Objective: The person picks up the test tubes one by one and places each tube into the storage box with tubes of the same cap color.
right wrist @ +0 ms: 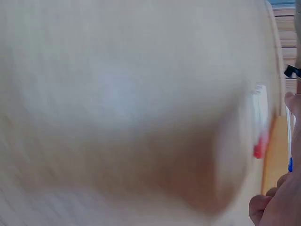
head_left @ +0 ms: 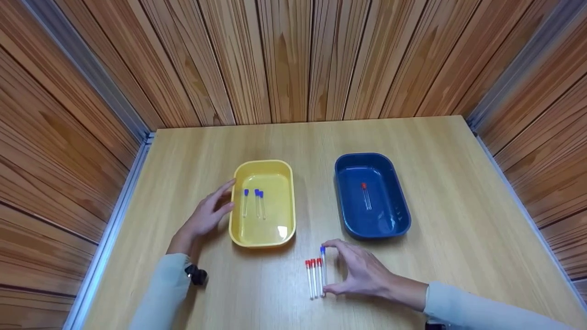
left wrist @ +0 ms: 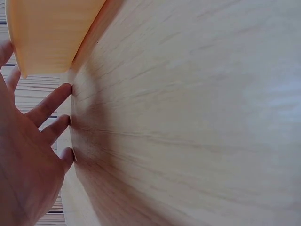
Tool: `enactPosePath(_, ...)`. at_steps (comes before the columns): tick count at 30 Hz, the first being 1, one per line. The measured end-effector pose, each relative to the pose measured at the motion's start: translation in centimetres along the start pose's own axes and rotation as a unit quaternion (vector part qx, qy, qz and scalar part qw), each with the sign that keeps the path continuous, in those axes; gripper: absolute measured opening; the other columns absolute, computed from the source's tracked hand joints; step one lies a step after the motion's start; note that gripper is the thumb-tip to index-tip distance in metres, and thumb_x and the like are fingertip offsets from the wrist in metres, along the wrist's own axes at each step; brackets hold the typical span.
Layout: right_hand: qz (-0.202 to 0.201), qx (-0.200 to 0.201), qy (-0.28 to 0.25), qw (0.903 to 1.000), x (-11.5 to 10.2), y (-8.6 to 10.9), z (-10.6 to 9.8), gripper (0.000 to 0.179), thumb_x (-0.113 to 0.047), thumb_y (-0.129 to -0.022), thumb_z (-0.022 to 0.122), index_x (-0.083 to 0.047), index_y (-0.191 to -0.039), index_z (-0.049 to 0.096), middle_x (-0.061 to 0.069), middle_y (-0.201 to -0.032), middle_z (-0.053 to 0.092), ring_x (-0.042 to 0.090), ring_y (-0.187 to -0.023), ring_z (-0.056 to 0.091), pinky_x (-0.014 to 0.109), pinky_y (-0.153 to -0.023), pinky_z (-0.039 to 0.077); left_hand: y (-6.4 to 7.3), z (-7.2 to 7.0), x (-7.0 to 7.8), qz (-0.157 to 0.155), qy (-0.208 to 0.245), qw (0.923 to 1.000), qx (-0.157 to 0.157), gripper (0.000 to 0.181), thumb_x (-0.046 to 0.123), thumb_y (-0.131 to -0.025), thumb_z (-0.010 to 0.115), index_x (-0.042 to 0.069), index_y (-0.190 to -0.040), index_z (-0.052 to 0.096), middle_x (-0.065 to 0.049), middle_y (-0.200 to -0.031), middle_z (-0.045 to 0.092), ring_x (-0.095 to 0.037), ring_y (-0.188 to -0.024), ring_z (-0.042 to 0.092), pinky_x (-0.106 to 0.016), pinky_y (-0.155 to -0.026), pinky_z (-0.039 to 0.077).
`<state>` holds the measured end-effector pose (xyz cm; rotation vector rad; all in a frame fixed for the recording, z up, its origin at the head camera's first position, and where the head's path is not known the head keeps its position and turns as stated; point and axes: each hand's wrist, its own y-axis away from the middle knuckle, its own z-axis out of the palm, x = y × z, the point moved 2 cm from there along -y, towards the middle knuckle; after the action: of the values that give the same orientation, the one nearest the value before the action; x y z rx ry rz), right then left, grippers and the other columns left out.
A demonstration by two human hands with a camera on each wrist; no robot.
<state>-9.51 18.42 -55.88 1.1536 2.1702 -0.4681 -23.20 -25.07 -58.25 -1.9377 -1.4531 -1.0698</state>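
My right hand (head_left: pixel 362 270) pinches a clear tube with a blue cap (head_left: pixel 323 266) lengthwise, a fingertip at the cap and the thumb at the lower end. Close beside that tube, 3 red-capped tubes (head_left: pixel 313 277) lie side by side on the table. My left hand (head_left: pixel 206 217) rests at the left side of the yellow tray (head_left: pixel 236 233), fingers spread and some touching its rim. Inside the yellow tray lie 3 blue-capped tubes (head_left: pixel 257 204). The blue tray (head_left: pixel 373 231) holds one red-capped tube (head_left: pixel 366 197).
A light wooden table (head_left: pixel 197 151) carries both trays, the yellow one left of the blue one. Wood-plank walls (head_left: pixel 284 59) enclose the back and both sides. Metal rails (head_left: pixel 119 197) run along the table's side edges.
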Motion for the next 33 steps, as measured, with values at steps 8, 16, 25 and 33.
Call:
enactPosePath(8,0.012,-0.003,-0.033,0.9994,-1.0,-1.6,-2.3,0.091,-0.047,-0.086,0.099,-0.017,-0.159,0.054,0.014,-0.080,0.063,-0.002,-0.064,0.042,0.015,-0.058,0.033,0.1,0.1,0.1,-0.017,0.013,0.9997,-0.014,0.070,0.040,-0.117,0.060,0.040,-0.179,0.027,-0.018,-0.176,0.051,-0.044,-0.166,0.046,-0.074,-0.138,0.028)
enactPosePath(16,0.014,-0.004,-0.067,0.9977,-1.2,-3.3,-3.3,0.090,-0.041,-0.086,0.100,-0.018,-0.160,0.055,0.005,-0.074,0.054,-0.003,-0.062,0.038,0.016,-0.058,0.030,0.0,0.0,0.1,-0.007,0.014,0.9999,-0.006,0.069,0.036,-0.117,0.060,0.036,-0.179,0.030,-0.018,-0.173,0.055,-0.045,-0.165,0.048,-0.074,-0.138,0.027)
enactPosePath(25,0.021,-0.005,-0.130,0.9913,-1.2,-5.6,-4.6,0.088,-0.030,-0.089,0.098,-0.019,-0.163,0.052,-0.013,-0.069,0.042,0.000,-0.058,0.041,0.018,-0.056,0.033,0.0,0.0,0.2,0.000,0.012,0.9999,-0.006,0.070,0.037,-0.117,0.061,0.033,-0.180,0.030,-0.019,-0.171,0.057,-0.044,-0.163,0.050,-0.073,-0.138,0.028)
enactPosePath(33,0.014,-0.011,-0.153,0.9881,-1.5,-7.7,-5.1,0.084,-0.023,-0.092,0.095,-0.017,-0.164,0.052,-0.011,-0.069,0.043,0.003,-0.058,0.040,0.018,-0.058,0.031,0.0,0.0,0.1,0.001,0.011,0.9999,-0.001,0.070,0.037,-0.117,0.061,0.031,-0.179,0.031,-0.019,-0.171,0.057,-0.044,-0.163,0.049,-0.072,-0.139,0.026)
